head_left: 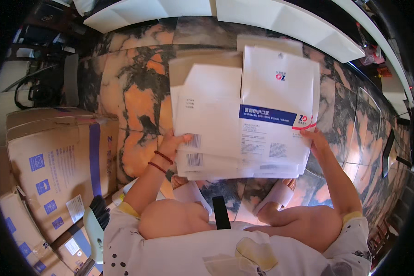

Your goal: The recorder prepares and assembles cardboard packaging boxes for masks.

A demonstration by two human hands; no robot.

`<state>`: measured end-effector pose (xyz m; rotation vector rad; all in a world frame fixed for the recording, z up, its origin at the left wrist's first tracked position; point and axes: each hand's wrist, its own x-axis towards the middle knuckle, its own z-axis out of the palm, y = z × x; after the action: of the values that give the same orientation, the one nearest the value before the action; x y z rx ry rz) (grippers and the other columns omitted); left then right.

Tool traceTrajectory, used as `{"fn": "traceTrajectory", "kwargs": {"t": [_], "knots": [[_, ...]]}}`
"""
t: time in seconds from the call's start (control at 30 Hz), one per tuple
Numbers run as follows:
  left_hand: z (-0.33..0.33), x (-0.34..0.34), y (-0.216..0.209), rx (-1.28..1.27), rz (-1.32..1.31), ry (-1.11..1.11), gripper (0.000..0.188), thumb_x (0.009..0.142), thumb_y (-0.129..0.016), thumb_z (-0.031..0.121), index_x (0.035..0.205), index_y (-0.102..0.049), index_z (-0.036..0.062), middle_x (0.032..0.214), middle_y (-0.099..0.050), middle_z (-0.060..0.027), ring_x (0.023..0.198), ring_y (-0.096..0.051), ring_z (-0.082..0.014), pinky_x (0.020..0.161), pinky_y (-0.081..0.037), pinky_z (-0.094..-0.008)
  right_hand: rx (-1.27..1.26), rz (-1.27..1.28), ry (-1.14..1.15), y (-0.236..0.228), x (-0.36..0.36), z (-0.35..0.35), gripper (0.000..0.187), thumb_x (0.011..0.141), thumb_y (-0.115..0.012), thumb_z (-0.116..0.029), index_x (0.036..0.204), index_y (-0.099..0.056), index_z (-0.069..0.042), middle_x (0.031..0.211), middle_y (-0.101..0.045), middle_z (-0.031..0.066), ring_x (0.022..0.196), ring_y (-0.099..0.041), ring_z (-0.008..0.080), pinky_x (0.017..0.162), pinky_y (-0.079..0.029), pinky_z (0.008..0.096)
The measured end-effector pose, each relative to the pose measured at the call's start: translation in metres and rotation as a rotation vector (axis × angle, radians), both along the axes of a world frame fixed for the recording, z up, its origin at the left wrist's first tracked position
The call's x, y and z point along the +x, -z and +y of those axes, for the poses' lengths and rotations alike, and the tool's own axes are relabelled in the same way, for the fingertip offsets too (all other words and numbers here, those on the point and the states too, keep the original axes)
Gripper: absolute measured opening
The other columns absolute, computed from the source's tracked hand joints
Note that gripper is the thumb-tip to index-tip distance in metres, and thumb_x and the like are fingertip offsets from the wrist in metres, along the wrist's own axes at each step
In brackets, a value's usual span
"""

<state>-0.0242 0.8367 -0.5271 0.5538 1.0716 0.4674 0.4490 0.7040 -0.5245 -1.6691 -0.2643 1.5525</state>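
Note:
A stack of flattened white cartons [211,138] hangs in front of me above the floor, its sheets a little out of line. The top face has a dark blue band, a red-and-blue mark and small print; brownish undersides show along the far edge. At the stack's left edge my left hand [172,143] is closed, thumb on top, with a dark red beaded bracelet at the wrist. My right hand [315,139] grips the right edge below the red corner. The fingers beneath the stack are hidden on both sides.
Large brown cardboard boxes [55,161] with blue markings stand to my left, beside a dark-bristled brush [99,211]. White furniture panels [285,25] run along the far side. My slippered feet rest on the patterned tile floor [142,101] under the stack's near edge.

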Motion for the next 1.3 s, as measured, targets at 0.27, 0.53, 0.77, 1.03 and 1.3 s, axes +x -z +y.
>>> {"fn": "traceTrajectory", "kwargs": {"t": [0.27,0.53,0.77,1.03,1.3], "knots": [[0.062,0.024,-0.106,0.593,0.031,-0.129,0.039,0.071,-0.067,0.001,0.108,-0.055,0.0,0.098,-0.062,-0.0071,0.086,-0.06,-0.0171,0.077,-0.049,-0.0297,0.433,-0.205,0.047,-0.074,0.039,0.03,0.029,0.072,-0.069,-0.007,0.099,-0.058,-0.002,0.089,-0.063,0.0068,0.085,-0.059,0.0166,0.079,-0.047,0.0296],[0.101,0.009,-0.1,0.793,0.087,0.147,0.038,0.068,-0.072,0.0,0.103,-0.057,-0.0009,0.095,-0.063,-0.0078,0.087,-0.06,-0.0163,0.074,-0.05,-0.0316,0.614,-0.346,0.006,-0.093,0.03,0.049,0.048,0.066,-0.077,-0.016,0.107,-0.057,-0.002,0.1,-0.063,0.007,0.099,-0.056,0.0205,0.094,-0.037,0.0349],[0.073,0.001,-0.028,0.595,0.212,0.171,0.043,0.063,-0.077,0.0,0.102,-0.058,-0.0018,0.095,-0.063,-0.0071,0.085,-0.06,-0.0162,0.073,-0.05,-0.0294,0.282,-0.378,-0.198,-0.028,0.02,0.026,0.063,0.058,-0.079,-0.009,0.115,-0.052,-0.001,0.105,-0.061,0.011,0.101,-0.056,0.0241,0.092,-0.04,0.0388],[0.064,-0.007,-0.017,0.663,0.253,0.143,0.044,0.064,-0.079,0.006,0.103,-0.059,0.0009,0.098,-0.063,-0.0071,0.09,-0.06,-0.0153,0.075,-0.05,-0.0275,0.273,-0.458,-0.17,-0.02,0.025,0.006,0.049,0.069,-0.076,-0.011,0.112,-0.053,-0.003,0.106,-0.06,0.008,0.1,-0.057,0.0178,0.084,-0.049,0.0305],[0.066,0.005,-0.047,0.733,0.301,0.068,0.03,0.074,-0.074,0.016,0.095,-0.061,-0.0012,0.088,-0.066,-0.0075,0.073,-0.062,-0.0136,0.064,-0.052,-0.0247,0.264,-0.514,-0.052,-0.069,0.004,0.018,0.041,0.067,-0.076,-0.008,0.102,-0.057,0.002,0.091,-0.065,0.0108,0.08,-0.063,0.0195,0.075,-0.049,0.0287]]}}
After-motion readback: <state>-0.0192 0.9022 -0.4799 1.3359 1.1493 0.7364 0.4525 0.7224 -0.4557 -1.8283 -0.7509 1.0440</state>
